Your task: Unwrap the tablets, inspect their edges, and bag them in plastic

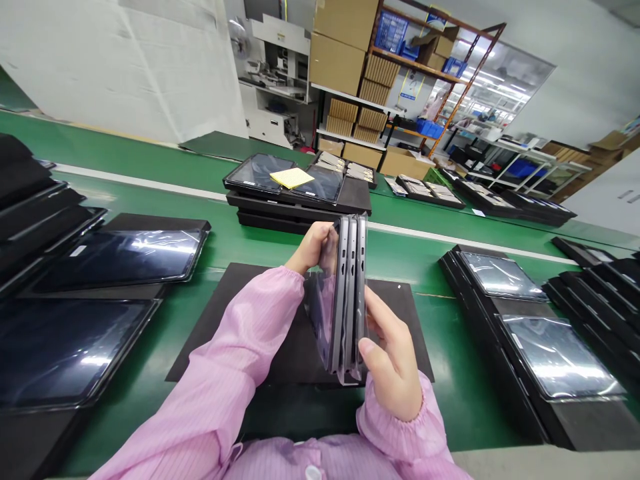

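Note:
A stack of three tablets in clear plastic film stands on edge between my hands, its narrow sides with port openings turned towards me. My left hand grips the far upper left part of the stack; some of its fingers are hidden behind it. Lower down on the right side, my right hand presses thumb and fingers against the outer tablet. Beneath the stack lies a black foam sheet on the green work surface. Whether the tablets' lower edge touches the sheet, I cannot tell.
Film-covered tablets lie in black trays to the left and right. Ahead, stacked black trays carry more tablets and a yellow paper. Shelves with cartons stand behind the bench.

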Tool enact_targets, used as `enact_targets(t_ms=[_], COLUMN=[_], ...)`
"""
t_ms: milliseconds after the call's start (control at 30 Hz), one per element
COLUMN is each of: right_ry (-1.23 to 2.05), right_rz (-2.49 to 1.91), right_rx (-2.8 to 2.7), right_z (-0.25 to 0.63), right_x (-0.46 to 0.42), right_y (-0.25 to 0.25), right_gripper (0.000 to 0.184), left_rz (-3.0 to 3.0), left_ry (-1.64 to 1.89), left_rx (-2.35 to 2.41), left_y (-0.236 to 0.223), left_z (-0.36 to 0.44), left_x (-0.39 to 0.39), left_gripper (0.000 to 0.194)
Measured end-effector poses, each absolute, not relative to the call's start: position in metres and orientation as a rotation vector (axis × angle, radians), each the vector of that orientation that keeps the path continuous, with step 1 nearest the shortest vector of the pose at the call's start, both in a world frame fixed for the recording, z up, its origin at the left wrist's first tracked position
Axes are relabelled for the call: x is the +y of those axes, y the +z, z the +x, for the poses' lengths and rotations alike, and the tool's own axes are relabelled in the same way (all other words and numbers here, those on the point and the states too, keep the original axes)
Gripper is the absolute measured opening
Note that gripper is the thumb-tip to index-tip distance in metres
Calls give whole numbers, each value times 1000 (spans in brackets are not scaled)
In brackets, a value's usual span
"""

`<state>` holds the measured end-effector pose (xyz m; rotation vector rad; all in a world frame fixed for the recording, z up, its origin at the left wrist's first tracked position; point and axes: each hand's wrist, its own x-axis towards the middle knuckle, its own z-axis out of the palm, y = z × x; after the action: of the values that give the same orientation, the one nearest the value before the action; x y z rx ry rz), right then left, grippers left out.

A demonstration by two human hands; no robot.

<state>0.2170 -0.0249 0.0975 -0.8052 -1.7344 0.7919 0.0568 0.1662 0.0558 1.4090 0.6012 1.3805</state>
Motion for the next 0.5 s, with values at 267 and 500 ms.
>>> enact_targets(t_ms=[267,500], right_ry=[725,672], right_rz=[-846,-888], right_rx=[-1764,-1738], right_z=[213,209], right_x=[-31,-35], right_y=[102,101], right_gripper=[59,57], left_rz=[1477,1522], left_ry=[1421,1406], left_rx=[584,576], left_y=[59,59], left_z=[59,60], left_x=[161,160], left_gripper=[77,74])
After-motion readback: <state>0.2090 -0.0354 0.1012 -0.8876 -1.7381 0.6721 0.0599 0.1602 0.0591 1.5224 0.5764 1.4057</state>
